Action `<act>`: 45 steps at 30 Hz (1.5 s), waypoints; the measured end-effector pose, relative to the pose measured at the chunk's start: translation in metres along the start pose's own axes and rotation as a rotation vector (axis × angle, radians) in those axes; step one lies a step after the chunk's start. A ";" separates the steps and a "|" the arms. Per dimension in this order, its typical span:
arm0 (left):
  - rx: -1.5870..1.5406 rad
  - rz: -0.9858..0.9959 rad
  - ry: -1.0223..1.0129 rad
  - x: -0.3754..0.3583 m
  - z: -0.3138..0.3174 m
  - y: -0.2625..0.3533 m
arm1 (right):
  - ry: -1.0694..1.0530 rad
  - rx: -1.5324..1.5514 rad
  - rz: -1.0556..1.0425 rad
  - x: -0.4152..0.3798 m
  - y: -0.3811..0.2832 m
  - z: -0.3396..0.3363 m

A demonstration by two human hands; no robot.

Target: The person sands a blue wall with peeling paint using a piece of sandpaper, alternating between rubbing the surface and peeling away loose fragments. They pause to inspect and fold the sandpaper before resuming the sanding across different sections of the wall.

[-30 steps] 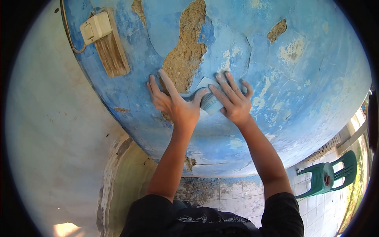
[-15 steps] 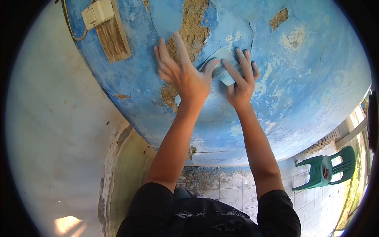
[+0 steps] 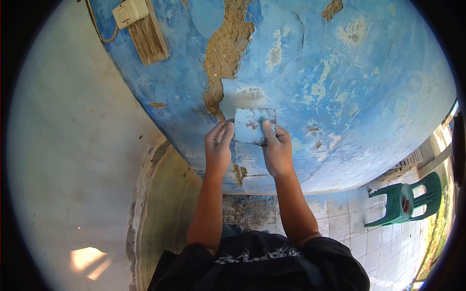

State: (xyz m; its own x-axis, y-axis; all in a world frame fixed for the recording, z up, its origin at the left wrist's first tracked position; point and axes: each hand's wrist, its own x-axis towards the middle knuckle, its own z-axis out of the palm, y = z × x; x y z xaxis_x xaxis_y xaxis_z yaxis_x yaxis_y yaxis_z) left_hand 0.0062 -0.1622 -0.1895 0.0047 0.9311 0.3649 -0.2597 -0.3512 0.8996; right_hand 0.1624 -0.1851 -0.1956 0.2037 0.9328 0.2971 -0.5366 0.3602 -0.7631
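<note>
A small square of sandpaper (image 3: 248, 132), its reddish-brown grit mostly coated in pale blue dust, is held up in front of the wall. My right hand (image 3: 278, 151) pinches its right side, thumb on the gritty face. At the left edge is my left hand (image 3: 218, 148), thumb and fingers closed on that edge; the fingertips are partly hidden. Behind the sheet stands the blue wall (image 3: 291, 97), with a pale scuffed patch (image 3: 251, 93) just above my hands. Bare tan plaster (image 3: 228, 48) shows where paint has flaked off.
On the upper left, a switch box (image 3: 130, 12) and its cable are fixed beside a wooden board (image 3: 148, 41). A pale wall (image 3: 73, 145) meets the blue one at the left. A green plastic chair (image 3: 405, 201) stands on the white tiled floor (image 3: 340, 225) to the right.
Both hands have come down and away from the wall. My left hand, spread before, now closes at the sandpaper's edge. The sheet, earlier against the wall, now shows its gritty side.
</note>
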 end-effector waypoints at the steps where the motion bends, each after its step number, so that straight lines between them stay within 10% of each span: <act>1: -0.034 -0.055 -0.001 -0.005 -0.004 -0.002 | 0.040 0.007 0.031 -0.004 0.003 0.003; 18: 0.176 0.062 0.062 -0.033 -0.029 0.007 | -0.015 -0.173 0.122 -0.034 0.037 0.024; 23: 0.186 0.159 -0.023 -0.027 -0.031 0.006 | 0.238 -0.866 -0.458 -0.036 0.032 0.034; 27: 0.083 0.146 -0.110 -0.018 -0.031 0.003 | 0.169 -0.919 -0.442 -0.039 0.027 0.032; 32: 0.013 0.095 -0.288 0.007 -0.030 -0.001 | 0.311 -0.502 -0.224 -0.030 0.026 0.046; 36: -0.155 0.094 -0.337 0.022 -0.033 -0.005 | 0.002 0.102 0.075 -0.010 0.046 0.016; 45: -0.516 -0.146 -0.320 0.024 -0.033 -0.029 | 0.071 -0.074 -0.283 -0.001 0.065 0.052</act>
State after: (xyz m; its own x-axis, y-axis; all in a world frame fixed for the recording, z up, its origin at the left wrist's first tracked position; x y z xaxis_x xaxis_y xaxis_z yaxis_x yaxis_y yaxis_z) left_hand -0.0185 -0.1269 -0.2146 0.3438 0.8621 0.3723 -0.6672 -0.0547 0.7429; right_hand 0.0847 -0.1624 -0.2155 0.3953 0.7922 0.4649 -0.3893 0.6029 -0.6964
